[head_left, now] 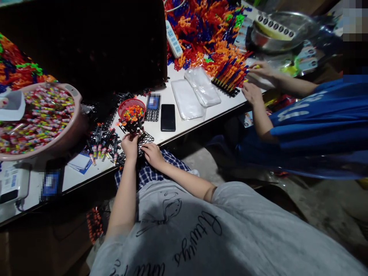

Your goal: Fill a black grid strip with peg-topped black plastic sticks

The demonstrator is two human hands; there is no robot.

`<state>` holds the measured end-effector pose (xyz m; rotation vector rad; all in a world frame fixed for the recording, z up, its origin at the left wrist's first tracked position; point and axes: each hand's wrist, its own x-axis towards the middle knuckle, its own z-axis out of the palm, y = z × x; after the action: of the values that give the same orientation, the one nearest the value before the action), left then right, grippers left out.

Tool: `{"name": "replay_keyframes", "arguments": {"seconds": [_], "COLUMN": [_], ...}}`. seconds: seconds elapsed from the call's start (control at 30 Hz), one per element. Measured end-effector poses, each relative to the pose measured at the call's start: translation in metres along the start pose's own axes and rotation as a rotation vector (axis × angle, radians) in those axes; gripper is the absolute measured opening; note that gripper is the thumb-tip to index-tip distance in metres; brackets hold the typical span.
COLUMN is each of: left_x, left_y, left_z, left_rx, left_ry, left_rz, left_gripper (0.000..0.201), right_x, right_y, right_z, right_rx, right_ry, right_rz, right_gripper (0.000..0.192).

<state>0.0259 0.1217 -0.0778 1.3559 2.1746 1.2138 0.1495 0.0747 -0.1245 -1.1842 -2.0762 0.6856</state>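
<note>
My left hand [130,143] is at the front edge of a white table [184,126], its fingers closed on a small dark piece with coloured bits above a black plastic grid rack [148,138]. On the near edge of that rack lies my right hand [153,154], fingers curled. Just behind my hands sits a small red basket [131,109] of tiny coloured parts. Left of the rack stand several dark pen-like pieces [104,142] with coloured tips.
A pink basin [43,119] of wrapped candies sits at left. A black phone [168,117], clear plastic bags [195,92] and a pile of coloured plastic parts [207,30] lie farther back. A person in blue at right has both hands at a rack of coloured pieces [230,74].
</note>
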Motion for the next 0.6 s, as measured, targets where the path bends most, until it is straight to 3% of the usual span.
{"name": "replay_keyframes", "arguments": {"seconds": [0.33,0.6], "left_x": [0.002,0.002], "left_y": [-0.024,-0.024], "left_z": [0.008,0.006], "left_rx": [0.066,0.082], "left_ry": [-0.096,-0.120], "left_rz": [0.081,0.100], "left_gripper": [0.014,0.024], "right_x": [-0.001,0.000], "right_y": [0.001,0.001], "right_z": [0.000,-0.003], "right_rx": [-0.001,-0.016], "right_ry": [-0.042,-0.070], "right_rz": [0.028,0.008], "right_gripper": [0.036,0.037]}}
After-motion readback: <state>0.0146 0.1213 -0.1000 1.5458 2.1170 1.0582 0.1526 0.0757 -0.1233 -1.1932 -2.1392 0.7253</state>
